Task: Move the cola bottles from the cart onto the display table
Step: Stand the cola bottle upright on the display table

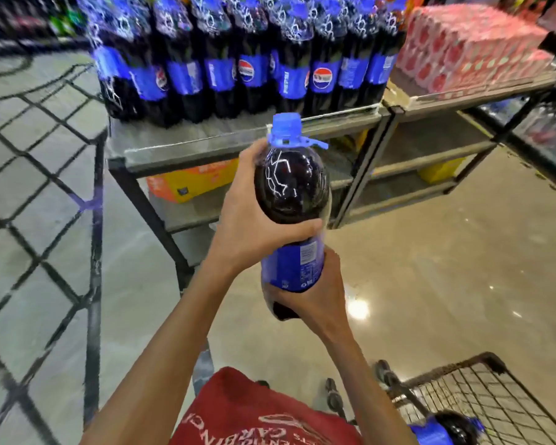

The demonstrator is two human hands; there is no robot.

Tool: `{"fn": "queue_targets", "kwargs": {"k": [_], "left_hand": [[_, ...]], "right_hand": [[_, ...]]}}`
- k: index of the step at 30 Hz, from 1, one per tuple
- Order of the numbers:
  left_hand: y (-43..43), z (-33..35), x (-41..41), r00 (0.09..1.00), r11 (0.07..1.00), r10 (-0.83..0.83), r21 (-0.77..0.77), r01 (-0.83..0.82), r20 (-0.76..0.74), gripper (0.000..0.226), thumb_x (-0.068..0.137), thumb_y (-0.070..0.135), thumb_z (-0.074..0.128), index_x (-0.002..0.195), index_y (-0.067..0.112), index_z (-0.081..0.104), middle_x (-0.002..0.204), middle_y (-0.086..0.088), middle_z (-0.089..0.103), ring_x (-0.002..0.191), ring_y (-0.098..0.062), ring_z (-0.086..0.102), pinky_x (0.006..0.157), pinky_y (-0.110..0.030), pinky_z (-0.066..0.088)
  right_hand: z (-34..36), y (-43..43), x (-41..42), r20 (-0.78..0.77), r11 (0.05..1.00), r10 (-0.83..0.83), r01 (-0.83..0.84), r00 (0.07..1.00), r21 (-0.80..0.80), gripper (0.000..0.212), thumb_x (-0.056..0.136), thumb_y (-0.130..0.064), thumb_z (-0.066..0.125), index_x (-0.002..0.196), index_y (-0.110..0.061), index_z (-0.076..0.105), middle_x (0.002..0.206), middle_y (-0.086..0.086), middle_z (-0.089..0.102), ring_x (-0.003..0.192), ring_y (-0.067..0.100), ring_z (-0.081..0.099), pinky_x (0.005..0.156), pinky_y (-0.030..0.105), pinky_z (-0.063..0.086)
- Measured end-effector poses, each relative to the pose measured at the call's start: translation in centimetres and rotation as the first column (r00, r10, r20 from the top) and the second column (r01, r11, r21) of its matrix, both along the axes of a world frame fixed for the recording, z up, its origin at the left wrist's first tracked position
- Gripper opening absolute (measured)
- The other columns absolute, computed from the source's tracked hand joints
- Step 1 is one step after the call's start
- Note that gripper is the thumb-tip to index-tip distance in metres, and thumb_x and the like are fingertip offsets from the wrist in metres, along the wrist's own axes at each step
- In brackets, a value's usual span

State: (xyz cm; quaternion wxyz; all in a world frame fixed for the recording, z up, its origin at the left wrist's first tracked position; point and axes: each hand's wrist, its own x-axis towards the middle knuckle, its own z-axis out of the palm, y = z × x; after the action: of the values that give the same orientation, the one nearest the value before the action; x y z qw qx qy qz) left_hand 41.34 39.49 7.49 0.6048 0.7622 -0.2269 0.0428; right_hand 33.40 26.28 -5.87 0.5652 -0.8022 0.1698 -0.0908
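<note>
Right now the cola bottle point(291, 194) is in mid-air, between the cart point(482, 399) and the display table point(206, 146), near upright w/ its ridged blue cap point(284, 123) toward the shelf. Left hand point(254, 220) wraps the smooth dark shoulder, thumb across the front. Right hand point(318, 293) cups the lower body, fingers curled round just under the blue label point(302, 264). Risks, imo: the plastic is slick, rounded and heavy w/ liquid, so a loose hold could let it slide. The free strip of table is narrow, so the base may catch the metal lip or knock the packed row of bottles point(238, 69) over. The floor point(430, 252) is glossy and hard, bad for a drop. One more bottle point(446, 428) seems to lie in the wire cart, though it's blurred.
</note>
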Motion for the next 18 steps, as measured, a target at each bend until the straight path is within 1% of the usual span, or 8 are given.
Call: {"fn": "queue_targets", "kwargs": {"k": [2,5,6,8,10,12,14,18], "left_hand": [[1.7,0.3,0.6,0.999,0.999,0.037,-0.012,-0.037,0.01,0.106,0.056,0.015,0.098,0.142,0.022,0.036,0.137,0.012,0.051,0.129,-0.002,0.051,0.105,-0.019,0.043],[3.9,0.6,1.2,0.996,0.995,0.088,-0.041,-0.088,0.006,0.107,0.055,0.012,0.097,0.143,0.021,0.037,0.139,0.01,0.051,0.131,-0.006,0.051,0.108,-0.025,0.045],[4.5,0.7,1.5,0.994,0.993,0.107,-0.041,-0.106,0.007,0.107,0.055,0.01,0.097,0.143,0.02,0.037,0.138,0.011,0.052,0.13,-0.004,0.051,0.107,-0.025,0.046],[5.5,0.8,1.9,0.988,0.988,0.151,-0.026,-0.15,0.018,0.106,0.055,0.009,0.097,0.142,0.021,0.037,0.132,0.019,0.053,0.125,0.004,0.051,0.101,-0.014,0.044],[6.3,1.0,2.4,0.983,0.983,0.184,-0.025,-0.184,0.012,0.108,0.055,0.01,0.097,0.143,0.021,0.037,0.132,0.023,0.052,0.124,0.004,0.053,0.099,-0.012,0.044],[6.9,1.2,3.1,0.979,0.979,0.202,-0.018,-0.202,0.003,0.11,0.055,0.012,0.097,0.146,0.02,0.037,0.136,0.016,0.054,0.126,0.0,0.054,0.102,-0.016,0.045],[7.3,1.4,4.2,0.978,0.978,0.208,-0.01,-0.208,0.013,0.11,0.055,0.013,0.098,0.146,0.02,0.036,0.137,0.01,0.054,0.126,-0.004,0.055,0.102,-0.017,0.045],[7.4,1.7,7.2,0.973,0.973,0.229,-0.005,-0.229,0.041,0.109,0.054,0.012,0.097,0.144,0.022,0.036,0.136,0.006,0.055,0.126,-0.01,0.057,0.103,-0.02,0.046]], "right_hand": [[0.5,1.4,1.0,0.037,1.0,0.026,-0.025,0.999,-0.015,0.106,0.045,-0.058,0.098,0.133,-0.025,0.048,0.123,-0.004,0.063,0.106,0.009,0.067,0.079,0.031,0.062],[1.1,3.2,2.5,0.077,0.997,0.078,-0.079,0.994,0.01,0.103,0.047,-0.05,0.1,0.132,-0.026,0.046,0.124,-0.005,0.061,0.11,0.01,0.066,0.081,0.034,0.062],[1.3,3.7,3.0,0.08,0.995,0.092,-0.093,0.993,0.016,0.102,0.047,-0.048,0.1,0.131,-0.026,0.046,0.124,-0.006,0.061,0.11,0.009,0.065,0.08,0.034,0.063],[1.7,4.7,4.1,0.088,0.992,0.12,-0.123,0.989,0.028,0.1,0.048,-0.045,0.1,0.131,-0.025,0.047,0.123,-0.007,0.062,0.109,0.008,0.065,0.08,0.033,0.062],[1.8,5.3,5.4,0.095,0.988,0.147,-0.151,0.985,0.04,0.102,0.049,-0.049,0.099,0.133,-0.024,0.048,0.125,-0.004,0.063,0.111,0.011,0.066,0.081,0.036,0.063],[1.8,5.8,6.8,0.105,0.983,0.17,-0.176,0.98,0.047,0.103,0.049,-0.053,0.098,0.134,-0.024,0.048,0.126,-0.003,0.064,0.111,0.013,0.066,0.081,0.039,0.063],[1.8,6.2,8.2,0.123,0.981,0.182,-0.189,0.976,0.052,0.105,0.046,-0.058,0.097,0.133,-0.026,0.047,0.126,-0.005,0.063,0.112,0.012,0.066,0.081,0.038,0.062],[1.9,6.5,11.5,0.145,0.973,0.218,-0.227,0.965,0.05,0.107,0.043,-0.078,0.086,0.132,-0.034,0.045,0.126,-0.01,0.06,0.114,0.01,0.063,0.086,0.038,0.061]]}}
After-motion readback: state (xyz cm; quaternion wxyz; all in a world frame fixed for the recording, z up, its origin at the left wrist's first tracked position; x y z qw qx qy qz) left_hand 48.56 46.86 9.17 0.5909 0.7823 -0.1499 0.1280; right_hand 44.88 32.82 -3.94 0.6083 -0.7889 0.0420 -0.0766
